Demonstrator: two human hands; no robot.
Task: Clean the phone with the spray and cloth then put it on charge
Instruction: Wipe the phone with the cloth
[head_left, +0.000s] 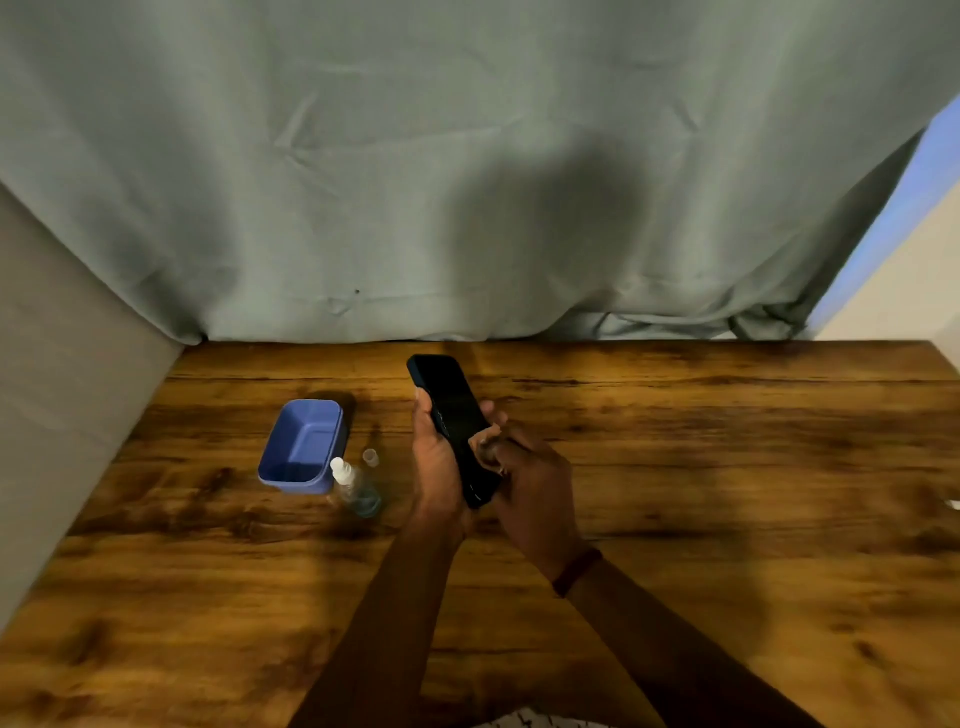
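My left hand (436, 457) holds a black phone (452, 410) from its left edge, above the wooden table (675, 467), screen up and tilted away from me. My right hand (530, 483) presses its fingertips on the lower part of the screen, pinching a small greyish wad that looks like the cloth (488, 448); most of it is hidden by the fingers. A clear spray bottle (356, 488) with a white nozzle stands left of my hands, its small clear cap (370, 457) lying just behind it.
A blue plastic tub (304, 447) sits left of the bottle. A grey-green sheet (467, 182) hangs along the table's back edge and a beige wall (62, 389) runs along the left. A small white thing (953, 503) shows at the right edge.
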